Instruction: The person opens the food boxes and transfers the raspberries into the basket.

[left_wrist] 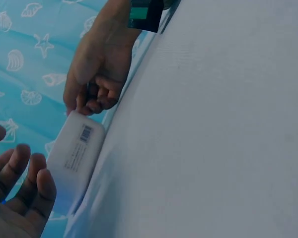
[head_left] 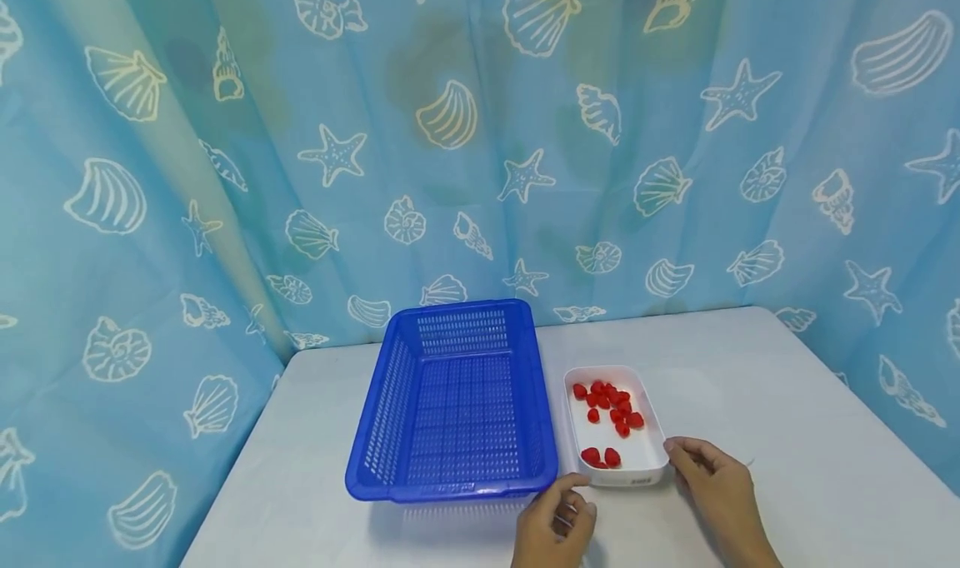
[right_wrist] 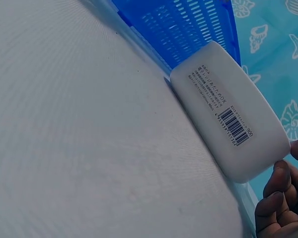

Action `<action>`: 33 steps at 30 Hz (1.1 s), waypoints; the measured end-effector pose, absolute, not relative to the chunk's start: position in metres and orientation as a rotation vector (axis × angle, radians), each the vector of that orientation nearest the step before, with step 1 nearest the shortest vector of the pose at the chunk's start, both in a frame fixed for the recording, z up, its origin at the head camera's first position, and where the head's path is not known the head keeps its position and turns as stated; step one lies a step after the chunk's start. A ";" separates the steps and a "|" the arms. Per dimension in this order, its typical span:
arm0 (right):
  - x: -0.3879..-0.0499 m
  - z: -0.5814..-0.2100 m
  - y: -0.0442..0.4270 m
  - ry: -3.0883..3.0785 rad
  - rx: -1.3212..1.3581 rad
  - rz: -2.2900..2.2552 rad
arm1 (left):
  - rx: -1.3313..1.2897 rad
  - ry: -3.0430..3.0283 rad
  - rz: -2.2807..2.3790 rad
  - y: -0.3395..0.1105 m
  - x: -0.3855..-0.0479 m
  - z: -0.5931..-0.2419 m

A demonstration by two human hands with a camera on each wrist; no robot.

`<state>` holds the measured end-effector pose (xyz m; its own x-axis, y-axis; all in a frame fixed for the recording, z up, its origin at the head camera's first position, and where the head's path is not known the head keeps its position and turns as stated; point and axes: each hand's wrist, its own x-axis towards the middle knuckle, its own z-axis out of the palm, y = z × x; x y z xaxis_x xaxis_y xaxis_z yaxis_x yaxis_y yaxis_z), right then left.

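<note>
A white rectangular plastic container rests on the table, holding several small red berries that look like raspberries. Most lie toward its far end, a few at the near left corner. My right hand pinches the container's near right corner between thumb and forefinger, its other fingers curled. At the near left corner is my left hand, forefinger reaching toward the rim; whether it touches is unclear. In the left wrist view its fingers are loosely bent with nothing between them. The container's front wall bears a barcode label.
A blue perforated plastic basket stands just left of the container, with no contents seen inside. Both sit on a white-covered table. A blue curtain with white shell and starfish prints hangs behind and along the sides.
</note>
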<state>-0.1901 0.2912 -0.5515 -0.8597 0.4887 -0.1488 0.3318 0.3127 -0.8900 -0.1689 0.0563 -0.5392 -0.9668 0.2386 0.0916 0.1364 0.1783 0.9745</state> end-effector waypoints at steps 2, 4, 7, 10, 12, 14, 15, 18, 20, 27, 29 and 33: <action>-0.191 -0.551 0.291 -2.414 -0.757 1.594 | 0.388 2.352 1.900 0.051 -0.167 -0.536; -0.191 -0.549 0.291 -2.413 -0.758 1.604 | 0.388 2.324 1.888 0.045 -0.164 -0.532; -0.190 -0.548 0.290 -2.424 -0.768 1.588 | 0.439 2.250 1.899 0.034 -0.162 -0.528; -0.189 -0.548 0.288 -2.436 -0.780 1.553 | 0.550 2.149 1.935 0.020 -0.162 -0.525; -0.190 -0.549 0.288 -2.438 -0.787 1.538 | 0.611 2.091 1.969 0.012 -0.162 -0.524; -0.190 -0.550 0.289 -2.442 -0.786 1.528 | 0.667 2.060 2.011 0.004 -0.162 -0.524; -0.190 -0.550 0.289 -2.442 -0.785 1.527 | 0.690 2.056 2.032 0.001 -0.163 -0.525; -0.190 -0.551 0.291 -2.444 -0.779 1.524 | 0.712 2.057 2.069 -0.007 -0.163 -0.525; -0.190 -0.551 0.291 -2.441 -0.782 1.533 | 0.728 2.065 2.077 -0.013 -0.163 -0.525; -0.191 -0.552 0.287 -2.427 -0.808 1.537 | 0.809 2.080 2.138 -0.034 -0.163 -0.528; -0.191 -0.553 0.287 -2.428 -0.799 1.537 | 0.791 2.083 2.162 -0.039 -0.163 -0.530; -0.191 -0.553 0.286 -2.433 -0.783 1.531 | 0.699 2.101 2.176 -0.050 -0.160 -0.533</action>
